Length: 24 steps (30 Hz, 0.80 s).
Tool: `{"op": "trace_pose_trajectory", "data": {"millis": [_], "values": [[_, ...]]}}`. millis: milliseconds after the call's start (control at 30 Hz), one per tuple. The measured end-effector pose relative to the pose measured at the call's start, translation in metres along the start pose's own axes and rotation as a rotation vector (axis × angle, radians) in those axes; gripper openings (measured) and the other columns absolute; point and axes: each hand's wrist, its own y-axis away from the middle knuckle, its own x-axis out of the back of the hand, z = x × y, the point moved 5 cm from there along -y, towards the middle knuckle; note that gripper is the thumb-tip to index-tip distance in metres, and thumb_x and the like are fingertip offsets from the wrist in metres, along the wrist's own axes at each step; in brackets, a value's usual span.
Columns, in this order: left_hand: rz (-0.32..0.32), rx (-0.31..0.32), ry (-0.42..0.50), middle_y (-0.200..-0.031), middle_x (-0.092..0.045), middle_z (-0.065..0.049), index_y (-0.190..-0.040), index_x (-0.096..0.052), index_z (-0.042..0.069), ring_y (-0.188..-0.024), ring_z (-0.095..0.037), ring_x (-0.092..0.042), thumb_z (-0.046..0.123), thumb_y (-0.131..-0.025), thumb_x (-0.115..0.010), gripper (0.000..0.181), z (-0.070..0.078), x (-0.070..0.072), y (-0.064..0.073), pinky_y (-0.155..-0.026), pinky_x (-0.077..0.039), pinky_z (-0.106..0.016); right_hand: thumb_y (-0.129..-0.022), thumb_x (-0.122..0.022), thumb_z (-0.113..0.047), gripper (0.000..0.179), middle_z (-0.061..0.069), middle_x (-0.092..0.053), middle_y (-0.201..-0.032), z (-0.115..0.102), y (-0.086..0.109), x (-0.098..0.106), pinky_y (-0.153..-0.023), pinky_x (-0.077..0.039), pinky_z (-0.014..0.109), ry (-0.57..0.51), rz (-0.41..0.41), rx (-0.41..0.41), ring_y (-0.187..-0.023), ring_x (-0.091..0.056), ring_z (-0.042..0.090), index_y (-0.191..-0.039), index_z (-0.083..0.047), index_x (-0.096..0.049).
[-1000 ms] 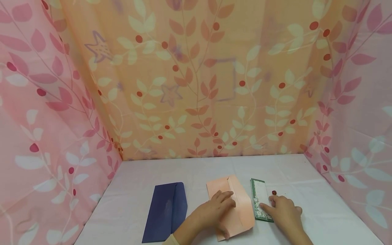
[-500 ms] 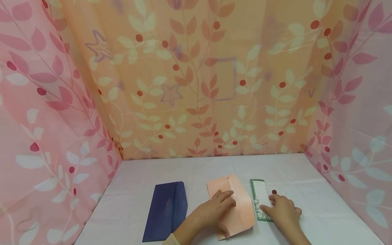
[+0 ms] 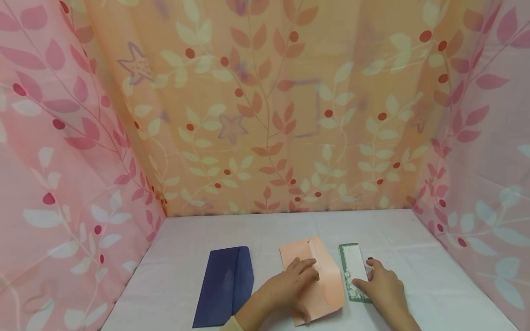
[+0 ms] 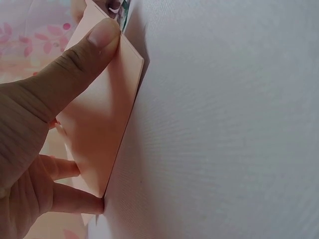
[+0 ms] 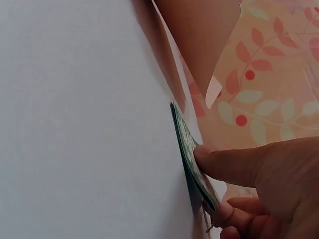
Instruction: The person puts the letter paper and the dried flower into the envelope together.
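Note:
My left hand (image 3: 291,285) rests on a peach envelope (image 3: 327,271) whose flap faces right. Its fingers are spread over the paper, and in the left wrist view the thumb (image 4: 92,47) presses on the envelope near a corner. With my right hand (image 3: 385,287) I pinch the right side of a green-bordered card (image 3: 352,266) with a white middle and floral print. In the right wrist view the card (image 5: 187,144) shows several layers at its edge, the thumb lying on top and the other fingers curled at its far side. A small dark red piece (image 3: 370,259) shows just behind the right index finger.
A dark blue envelope (image 3: 215,285), flap to the right, lies left of the peach one, beside my left forearm. White cloth (image 3: 186,230) covers the table. Patterned curtains (image 3: 265,138) stand at the back and on both sides.
The card's left edge has settled flatter, showing less dark green thickness. My right hand has shifted slightly, and its index finger now covers most of the red piece. My left hand stays put.

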Motion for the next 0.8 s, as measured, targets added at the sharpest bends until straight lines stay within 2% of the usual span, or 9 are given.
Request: {"op": "trace_pose_trajectory", "data": {"millis": [67,167,233,333,433,500,633,733,800], "values": [[-0.002,-0.002,-0.004,-0.167,-0.024,0.005,-0.134,-0.047,0.032,-0.148,-0.043,-0.035,0.065,-0.059,-0.088,0.092,0.001,0.0,0.0,-0.091,-0.059,-0.042,-0.076,-0.086,-0.049,0.092,0.002,-0.065,-0.08,0.002,0.0,0.004,-0.066,-0.046,0.042,0.005,-0.035,-0.007,-0.073,-0.058,0.022,-0.138,0.009,-0.051],[-0.014,0.006,-0.005,-0.167,-0.022,0.006,-0.135,-0.046,0.033,-0.149,-0.043,-0.034,0.065,-0.059,-0.088,0.092,0.002,0.002,0.001,-0.088,-0.06,-0.043,-0.08,-0.082,-0.054,0.087,0.009,-0.072,-0.09,0.006,-0.002,0.009,-0.07,-0.053,0.05,-0.023,-0.095,-0.021,-0.084,-0.068,0.028,-0.133,0.009,-0.055],[-0.022,0.006,-0.004,-0.168,-0.022,0.006,-0.136,-0.046,0.034,-0.15,-0.043,-0.033,0.064,-0.06,-0.088,0.092,0.002,0.003,0.002,-0.087,-0.06,-0.043,-0.084,-0.078,-0.053,0.079,0.015,-0.074,-0.096,0.008,-0.004,0.012,-0.076,-0.054,0.056,-0.049,-0.112,-0.001,-0.092,-0.07,0.035,-0.128,0.01,-0.059],[-0.034,0.002,-0.006,-0.168,-0.02,0.006,-0.138,-0.045,0.034,-0.151,-0.042,-0.031,0.064,-0.062,-0.087,0.092,0.002,0.005,0.002,-0.091,-0.059,-0.044,-0.091,-0.073,-0.045,0.066,0.024,-0.073,-0.101,0.012,-0.007,0.013,-0.082,-0.053,0.059,-0.1,-0.137,0.02,-0.099,-0.069,0.043,-0.123,0.011,-0.062],[-0.043,-0.003,-0.012,-0.169,-0.02,0.005,-0.139,-0.045,0.033,-0.152,-0.041,-0.03,0.065,-0.063,-0.086,0.093,0.002,0.005,0.001,-0.093,-0.058,-0.045,-0.094,-0.069,-0.041,0.06,0.031,-0.069,-0.114,0.015,-0.008,0.012,-0.087,-0.051,0.061,-0.13,-0.156,0.026,-0.107,-0.065,0.047,-0.123,0.011,-0.061],[-0.047,-0.002,-0.015,-0.169,-0.02,0.005,-0.14,-0.044,0.034,-0.152,-0.04,-0.03,0.065,-0.063,-0.086,0.093,0.002,0.005,0.001,-0.094,-0.058,-0.045,-0.095,-0.068,-0.04,0.061,0.029,-0.069,-0.115,0.017,-0.008,0.012,-0.083,-0.053,0.055,-0.159,-0.178,0.017,-0.1,-0.066,0.041,-0.127,0.01,-0.059],[-0.042,-0.014,-0.027,-0.169,-0.021,0.004,-0.14,-0.045,0.032,-0.151,-0.041,-0.031,0.065,-0.062,-0.086,0.093,0.003,0.004,0.001,-0.097,-0.057,-0.044,-0.096,-0.068,-0.038,0.065,0.014,-0.069,-0.095,0.021,-0.008,0.013,-0.061,-0.05,0.037,-0.265,-0.205,-0.009,-0.072,-0.06,0.021,-0.139,0.006,-0.049],[-0.04,-0.017,-0.033,-0.169,-0.022,0.005,-0.14,-0.045,0.033,-0.151,-0.041,-0.032,0.066,-0.062,-0.086,0.093,0.003,0.005,0.002,-0.095,-0.057,-0.044,-0.098,-0.066,-0.036,0.066,0.006,-0.066,-0.086,0.022,-0.009,0.014,-0.052,-0.045,0.032,-0.326,-0.194,-0.025,-0.062,-0.057,0.019,-0.145,0.003,-0.042],[-0.039,-0.02,-0.041,-0.169,-0.022,0.005,-0.14,-0.046,0.033,-0.151,-0.041,-0.032,0.066,-0.063,-0.086,0.093,0.003,0.005,0.002,-0.094,-0.058,-0.044,-0.1,-0.064,-0.038,0.067,0.004,-0.067,-0.088,0.021,-0.01,0.017,-0.052,-0.045,0.031,-0.345,-0.175,-0.022,-0.063,-0.056,0.018,-0.147,0.002,-0.039]]}}
